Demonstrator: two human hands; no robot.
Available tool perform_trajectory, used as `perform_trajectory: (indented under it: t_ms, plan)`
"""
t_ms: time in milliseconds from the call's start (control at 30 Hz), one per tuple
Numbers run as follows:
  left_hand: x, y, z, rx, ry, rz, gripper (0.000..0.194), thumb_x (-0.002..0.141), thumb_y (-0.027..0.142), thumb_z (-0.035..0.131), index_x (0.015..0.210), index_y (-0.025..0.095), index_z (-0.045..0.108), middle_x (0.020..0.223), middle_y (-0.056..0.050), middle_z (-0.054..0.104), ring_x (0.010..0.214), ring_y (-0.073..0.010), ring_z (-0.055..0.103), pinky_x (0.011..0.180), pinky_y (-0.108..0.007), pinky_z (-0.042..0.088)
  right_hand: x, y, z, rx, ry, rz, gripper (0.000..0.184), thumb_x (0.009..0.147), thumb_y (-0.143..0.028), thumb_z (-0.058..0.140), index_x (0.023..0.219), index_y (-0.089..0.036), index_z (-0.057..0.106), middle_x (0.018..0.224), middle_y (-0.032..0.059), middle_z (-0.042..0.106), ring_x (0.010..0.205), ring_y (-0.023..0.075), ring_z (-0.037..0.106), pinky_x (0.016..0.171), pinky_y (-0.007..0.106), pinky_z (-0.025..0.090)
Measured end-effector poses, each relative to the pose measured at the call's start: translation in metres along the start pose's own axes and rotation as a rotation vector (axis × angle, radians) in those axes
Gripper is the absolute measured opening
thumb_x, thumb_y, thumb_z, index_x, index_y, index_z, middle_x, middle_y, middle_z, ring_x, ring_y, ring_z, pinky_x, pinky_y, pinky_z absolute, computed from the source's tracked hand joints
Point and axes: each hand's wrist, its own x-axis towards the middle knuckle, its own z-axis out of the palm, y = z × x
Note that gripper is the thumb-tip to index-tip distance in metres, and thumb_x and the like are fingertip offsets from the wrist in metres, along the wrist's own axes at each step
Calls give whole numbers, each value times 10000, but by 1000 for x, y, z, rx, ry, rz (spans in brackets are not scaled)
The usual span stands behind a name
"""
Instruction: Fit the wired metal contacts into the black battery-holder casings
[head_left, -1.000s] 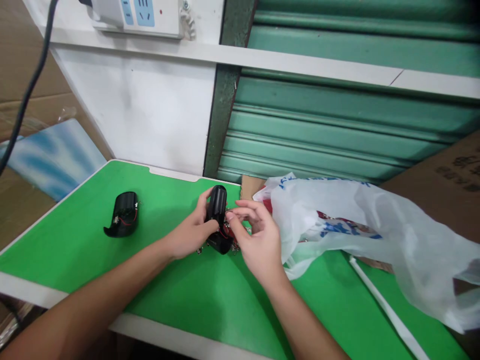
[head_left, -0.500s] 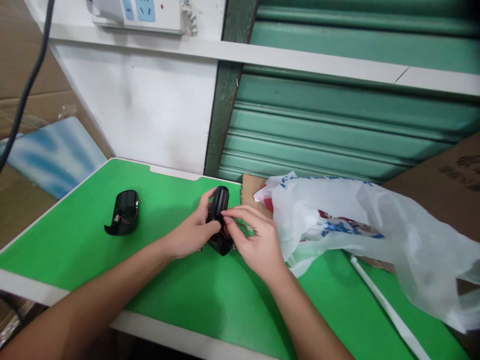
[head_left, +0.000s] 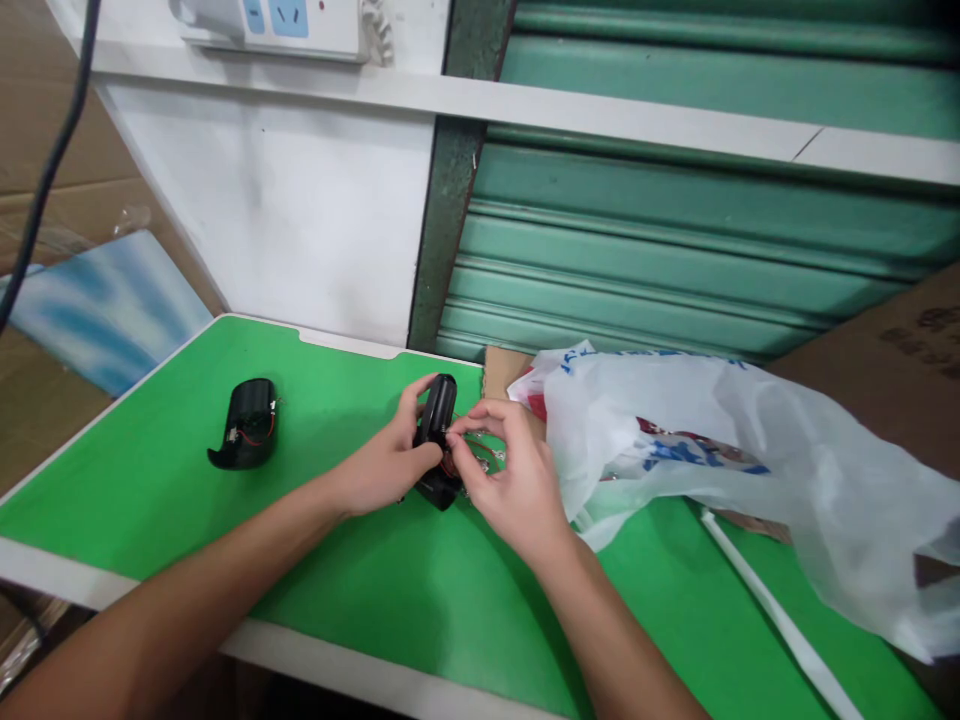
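1. The green-topped desk with pale edging (head_left: 337, 590) lies under everything, its middle giving my hands room to work
2. The crumpled, translucent white plastic bag with blue print (head_left: 832, 500) lies to my right, probably pushed aside yet within reach. A long, thin white strip (head_left: 772, 610) slants on the near side of it
3. My left hand (head_left: 379, 465) grips the hollow, glossy black plastic shell (head_left: 439, 405), thumb on the near side and fingers clamped round its outer left side, I think to steady it and leave the opening free
4. My right hand (head_left: 521, 480) comes in from the other side, thumb and forefinger together at the tips by that opening. What sits between them is too small to tell
5. The held shell is over the middle of the desk, its long axis running roughly away from me, leaning a little right at the far end. Its rounded end points towards the shutter, its hollow towards my right fingers
6. A similar curved black shell (head_left: 253, 405) lies well apart on the left, hooked lip nearest me, hollow showing
7. A thin red wire (head_left: 259, 441) crosses that hollow; small metal-tipped pieces (head_left: 493, 456) lie just beside my right fingers
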Motion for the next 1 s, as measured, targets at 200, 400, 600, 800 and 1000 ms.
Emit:
perform_trajectory:
  t_ms: [200, 400, 600, 800, 1000]
  plan:
    - [2, -6, -2, 13, -28, 44, 883, 817, 156, 605, 1587, 271, 187, 1318, -75, 560, 1023, -191, 595, 913, -336, 512, -1, 2, 0, -60, -9, -51, 221, 961, -192, 598, 1150, -284, 527, 975, 31, 769, 920, 216, 791, 784, 350, 648]
    - [2, -9, -1, 65, -29, 55, 904, 823, 210, 607, 1602, 212, 147, 1347, -110, 559, 1094, -239, 586, 960, -380, 504, -3, 5, 3, -151, -3, -140, 225, 980, -169, 573, 1171, -274, 519, 959, 37, 770, 872, 213, 789, 714, 319, 635]
    - [2, -8, 0, 107, -24, 69, 876, 835, 200, 579, 1596, 198, 146, 1296, -100, 565, 1124, -248, 569, 1006, -398, 492, -6, 8, 6, -165, 5, -147, 190, 994, -184, 560, 1165, -265, 540, 956, 50, 775, 846, 215, 786, 715, 328, 636]
    - [2, -11, 0, 119, 3, 63, 879, 844, 200, 581, 1605, 198, 143, 1219, -71, 559, 1099, -235, 560, 1024, -387, 484, -8, 8, 10, -199, 17, -146, 154, 998, -194, 557, 1138, -259, 559, 952, 58, 784, 795, 217, 783, 682, 324, 630]
    - [3, -10, 0, 123, 13, 68, 883, 844, 202, 580, 1605, 191, 132, 1191, -67, 561, 1105, -243, 555, 1044, -396, 480, -10, 8, 12, -239, 39, -169, 106, 1015, -206, 550, 1105, -257, 574, 933, 60, 781, 781, 216, 781, 677, 319, 621]
